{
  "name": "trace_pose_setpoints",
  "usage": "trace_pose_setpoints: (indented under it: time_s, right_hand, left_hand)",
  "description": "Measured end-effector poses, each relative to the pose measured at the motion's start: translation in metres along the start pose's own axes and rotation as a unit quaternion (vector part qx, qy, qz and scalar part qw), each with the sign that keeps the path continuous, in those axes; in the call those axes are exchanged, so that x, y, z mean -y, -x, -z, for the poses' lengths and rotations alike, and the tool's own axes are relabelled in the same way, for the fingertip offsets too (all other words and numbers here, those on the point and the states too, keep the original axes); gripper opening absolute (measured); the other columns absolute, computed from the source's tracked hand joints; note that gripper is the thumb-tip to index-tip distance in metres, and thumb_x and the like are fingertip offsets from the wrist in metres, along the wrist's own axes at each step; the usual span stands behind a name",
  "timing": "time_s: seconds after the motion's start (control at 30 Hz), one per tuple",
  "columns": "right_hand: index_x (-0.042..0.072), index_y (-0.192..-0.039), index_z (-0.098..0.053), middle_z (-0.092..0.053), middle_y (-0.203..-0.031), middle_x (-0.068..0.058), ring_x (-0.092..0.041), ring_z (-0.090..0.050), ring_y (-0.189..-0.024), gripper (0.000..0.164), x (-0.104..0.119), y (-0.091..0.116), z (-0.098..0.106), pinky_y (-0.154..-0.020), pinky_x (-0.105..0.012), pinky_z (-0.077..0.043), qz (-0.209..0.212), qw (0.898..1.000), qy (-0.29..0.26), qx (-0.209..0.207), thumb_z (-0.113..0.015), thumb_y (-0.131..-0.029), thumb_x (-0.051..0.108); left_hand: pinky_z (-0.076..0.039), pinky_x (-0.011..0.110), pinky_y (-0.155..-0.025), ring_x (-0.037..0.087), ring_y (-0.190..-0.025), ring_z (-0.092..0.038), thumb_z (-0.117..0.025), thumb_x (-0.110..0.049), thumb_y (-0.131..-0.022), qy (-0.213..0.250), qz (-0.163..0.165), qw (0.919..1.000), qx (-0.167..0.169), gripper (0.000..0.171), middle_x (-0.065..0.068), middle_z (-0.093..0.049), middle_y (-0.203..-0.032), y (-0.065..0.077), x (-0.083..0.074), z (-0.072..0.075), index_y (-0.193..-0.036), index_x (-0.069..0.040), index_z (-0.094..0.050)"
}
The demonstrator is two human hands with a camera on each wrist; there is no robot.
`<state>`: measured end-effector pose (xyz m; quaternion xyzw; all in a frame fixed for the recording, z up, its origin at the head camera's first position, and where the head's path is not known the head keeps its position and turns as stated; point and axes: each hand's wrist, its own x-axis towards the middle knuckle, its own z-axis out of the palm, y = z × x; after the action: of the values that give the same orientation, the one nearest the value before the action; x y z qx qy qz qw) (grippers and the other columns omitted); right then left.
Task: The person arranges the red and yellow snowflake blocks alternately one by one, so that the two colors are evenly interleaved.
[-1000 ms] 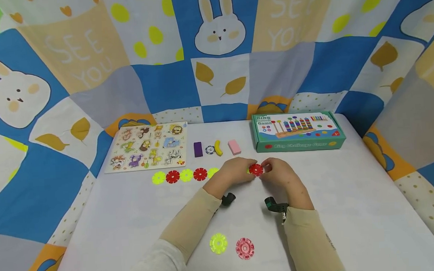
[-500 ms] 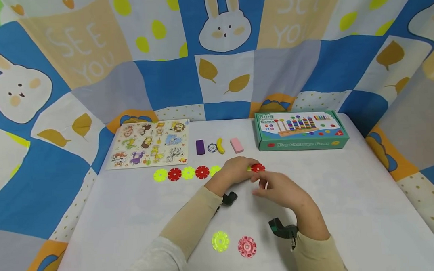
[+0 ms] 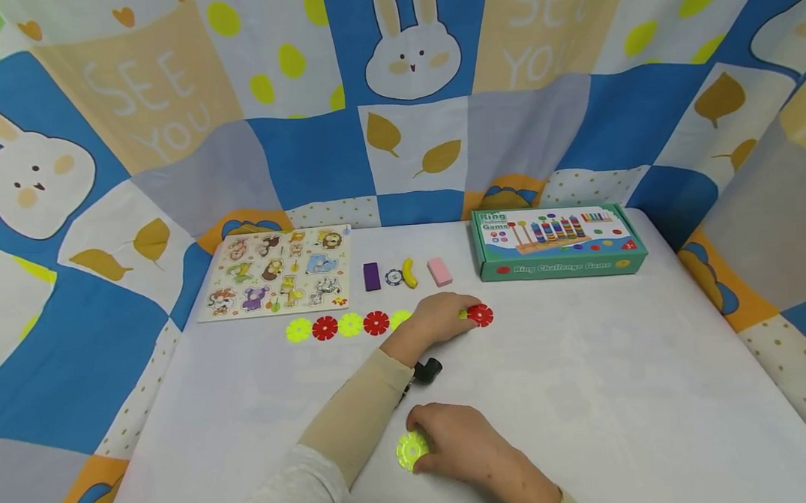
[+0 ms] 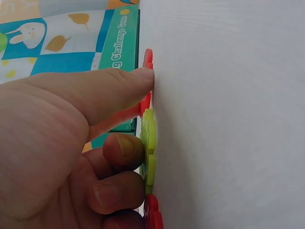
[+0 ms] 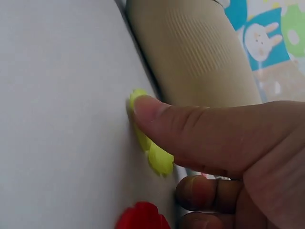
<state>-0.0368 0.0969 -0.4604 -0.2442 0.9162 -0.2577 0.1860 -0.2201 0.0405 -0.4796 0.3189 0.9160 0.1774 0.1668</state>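
Observation:
In the head view, my left hand (image 3: 440,319) is at the right end of a row of notched plastic discs, pinching a red disc (image 3: 481,315) between thumb and forefinger. Its other fingers touch a yellow-green row disc (image 4: 150,138) in the left wrist view. Nearer the front, my right hand (image 3: 468,444) holds a loose yellow-green disc (image 3: 412,451) by its edges with thumb and forefinger. A second red disc (image 5: 143,218) lies close by in the right wrist view; in the head view the right hand hides it. The left hand covers the row's middle.
Behind the row lie a purple block (image 3: 372,276), a small round chip (image 3: 393,277), a yellow banana-shaped piece (image 3: 409,273) and a pink block (image 3: 439,272). An animal puzzle board (image 3: 276,273) is at back left. A green game box (image 3: 562,267) stands at back right.
My right hand has left the red disc at the row's end, come back toward the front, and taken hold of the loose yellow-green disc. The left hand has stayed at the row.

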Motion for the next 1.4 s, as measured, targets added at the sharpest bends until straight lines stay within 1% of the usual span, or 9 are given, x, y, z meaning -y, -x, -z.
trace_pose_setpoints:
  time_s: [0.2, 0.37, 0.43, 0.53, 0.73, 0.87, 1.0, 1.27, 1.4]
  right_hand:
    - [0.024, -0.090, -0.058, -0.051, -0.076, 0.018, 0.000, -0.046, -0.064, 0.035, 0.007, -0.001, -0.005, -0.061, -0.021, -0.041, -0.017, 1.000, -0.013, 0.010, -0.084, -0.067, 0.029]
    - [0.025, -0.079, -0.056, -0.047, -0.065, 0.015, -0.001, -0.043, -0.058, 0.025, 0.007, 0.002, 0.003, -0.055, -0.019, -0.039, 0.027, 0.996, -0.077, 0.023, -0.079, -0.073, 0.018]
    - [0.025, -0.080, -0.060, -0.050, -0.065, 0.015, -0.001, -0.046, -0.059, 0.019, 0.006, 0.004, 0.018, -0.056, -0.019, -0.041, 0.039, 0.990, -0.124, 0.050, -0.077, -0.077, 0.017]
    - [0.025, -0.092, -0.065, -0.059, -0.073, 0.014, -0.005, -0.053, -0.064, 0.020, 0.005, 0.008, 0.054, -0.060, -0.022, -0.047, 0.033, 0.980, -0.179, 0.080, -0.077, -0.078, 0.021]
    - [0.030, -0.118, -0.065, -0.064, -0.079, 0.001, -0.020, -0.062, -0.065, 0.035, 0.003, 0.028, 0.127, -0.063, -0.031, -0.053, 0.024, 0.969, -0.235, 0.071, -0.067, -0.088, 0.013]
    - [0.028, -0.125, -0.061, -0.065, -0.083, -0.005, -0.025, -0.065, -0.071, 0.038, -0.009, 0.041, 0.154, -0.068, -0.033, -0.055, 0.033, 0.964, -0.261, 0.048, -0.062, -0.091, 0.011]
    - [0.022, -0.128, -0.060, -0.067, -0.086, -0.008, -0.024, -0.066, -0.075, 0.036, -0.030, 0.043, 0.165, -0.070, -0.034, -0.055, 0.023, 0.963, -0.268, 0.008, -0.060, -0.093, 0.015]
    - [0.010, -0.127, -0.060, -0.068, -0.089, -0.004, -0.020, -0.064, -0.076, 0.036, -0.074, 0.029, 0.170, -0.072, -0.032, -0.053, -0.062, 0.967, -0.212, -0.125, -0.061, -0.092, 0.017]
    - [0.011, -0.126, -0.061, -0.068, -0.088, -0.006, -0.020, -0.063, -0.073, 0.035, -0.099, 0.021, 0.166, -0.069, -0.035, -0.049, -0.126, 0.961, -0.178, -0.171, -0.061, -0.093, 0.022]
  left_hand:
    - [-0.043, 0.036, -0.095, 0.013, -0.114, -0.051, -0.062, -0.038, -0.090, 0.000, -0.002, 1.0000, 0.000, 0.050, -0.007, -0.056, -0.129, 0.001, 0.000, 0.000, -0.137, -0.028, -0.050]
    - [-0.043, 0.035, -0.095, 0.012, -0.114, -0.051, -0.062, -0.038, -0.089, 0.000, -0.001, 1.0000, 0.001, 0.050, -0.007, -0.056, -0.129, 0.001, 0.001, 0.000, -0.137, -0.029, -0.050]
    - [-0.043, 0.036, -0.095, 0.012, -0.114, -0.051, -0.062, -0.038, -0.089, 0.002, 0.000, 1.0000, 0.002, 0.050, -0.007, -0.056, -0.129, 0.001, 0.001, 0.000, -0.137, -0.029, -0.050]
    - [-0.043, 0.036, -0.095, 0.012, -0.113, -0.051, -0.063, -0.039, -0.089, 0.007, 0.003, 1.0000, -0.002, 0.049, -0.008, -0.057, -0.128, 0.000, 0.001, 0.000, -0.136, -0.030, -0.051]
    - [-0.044, 0.037, -0.095, 0.010, -0.112, -0.052, -0.064, -0.039, -0.088, 0.006, 0.011, 0.9999, -0.005, 0.048, -0.011, -0.058, -0.126, 0.003, 0.000, -0.001, -0.134, -0.031, -0.053]
    - [-0.045, 0.038, -0.093, 0.011, -0.109, -0.053, -0.066, -0.041, -0.086, 0.004, 0.013, 0.9999, -0.004, 0.050, -0.010, -0.059, -0.124, 0.004, -0.004, 0.001, -0.134, -0.031, -0.054]
    - [-0.045, 0.037, -0.091, 0.011, -0.106, -0.053, -0.063, -0.047, -0.086, 0.000, 0.016, 0.9999, -0.004, 0.052, -0.010, -0.059, -0.123, 0.005, -0.005, 0.002, -0.134, -0.031, -0.054]
    - [-0.045, 0.034, -0.091, 0.011, -0.107, -0.053, -0.064, -0.040, -0.087, -0.007, 0.004, 0.9999, -0.007, 0.050, -0.010, -0.060, -0.123, 0.003, -0.001, -0.001, -0.135, -0.030, -0.053]
    - [-0.045, 0.034, -0.091, 0.011, -0.107, -0.053, -0.064, -0.041, -0.087, -0.009, -0.002, 0.9999, -0.005, 0.052, -0.009, -0.059, -0.124, 0.001, 0.000, -0.003, -0.136, -0.030, -0.051]
